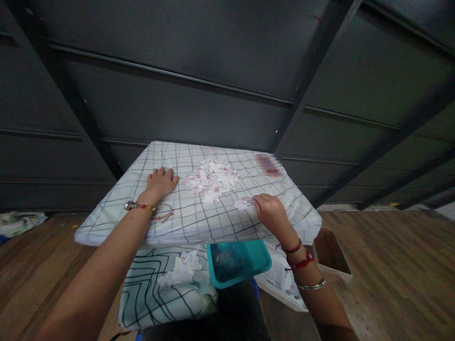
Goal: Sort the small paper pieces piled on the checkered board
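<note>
My left hand (161,183) lies flat on the checked cloth (199,222) that covers the table, its fingers spread and nothing in them. Just to its right is a heap of small white and pinkish paper scraps (215,179). On the near right side, my right hand (270,212) pinches a thin, whitish translucent piece (248,201) low over the cloth, with its fingers closed. Whether that piece touches the cloth I cannot tell. A blurred-out reddish rectangular object (269,165) rests near the far right corner of the table.
Below the table's near edge sits a teal plastic tub (268,260). Left of it, more paper scraps (186,265) lie on a dark-lined cloth (142,289). An open cardboard box (346,272) and a white box (284,296) stand at the right. A dark panelled wall (199,104) rises behind.
</note>
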The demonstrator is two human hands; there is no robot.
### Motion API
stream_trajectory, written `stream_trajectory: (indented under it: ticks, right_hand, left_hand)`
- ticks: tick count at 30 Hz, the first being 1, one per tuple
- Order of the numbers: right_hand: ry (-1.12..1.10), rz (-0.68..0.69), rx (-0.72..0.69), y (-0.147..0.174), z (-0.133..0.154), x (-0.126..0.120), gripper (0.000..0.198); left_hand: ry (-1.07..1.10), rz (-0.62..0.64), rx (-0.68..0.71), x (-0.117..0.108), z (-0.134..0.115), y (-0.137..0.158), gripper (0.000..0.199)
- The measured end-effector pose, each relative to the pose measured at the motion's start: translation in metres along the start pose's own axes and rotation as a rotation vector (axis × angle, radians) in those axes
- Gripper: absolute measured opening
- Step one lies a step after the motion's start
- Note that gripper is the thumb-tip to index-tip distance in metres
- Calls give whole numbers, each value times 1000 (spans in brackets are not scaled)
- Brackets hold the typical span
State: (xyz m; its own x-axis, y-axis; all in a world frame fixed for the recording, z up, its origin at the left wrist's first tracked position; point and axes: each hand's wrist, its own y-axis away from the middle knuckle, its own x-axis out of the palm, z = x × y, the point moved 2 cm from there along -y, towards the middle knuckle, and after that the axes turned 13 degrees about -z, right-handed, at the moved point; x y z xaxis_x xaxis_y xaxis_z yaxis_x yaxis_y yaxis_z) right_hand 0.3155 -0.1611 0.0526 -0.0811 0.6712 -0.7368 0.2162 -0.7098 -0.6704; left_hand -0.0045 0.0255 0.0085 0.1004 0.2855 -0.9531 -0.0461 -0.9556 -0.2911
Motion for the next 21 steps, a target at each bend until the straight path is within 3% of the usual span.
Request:
stream_trajectory:
  ticks: [6, 13, 21]
  right_hand:
    - [-66, 32, -50, 0, 9, -1, 23]
    - [65, 23, 60, -5, -8, 0, 22]
    - [-80, 67, -57, 1, 15, 1, 24]
  left_hand:
    - [-8, -6, -5, 3, 2, -1, 63]
    - [-6, -7, -9, 5, 2, -3, 64]
    - [-9, 16, -12, 6, 3, -4, 65]
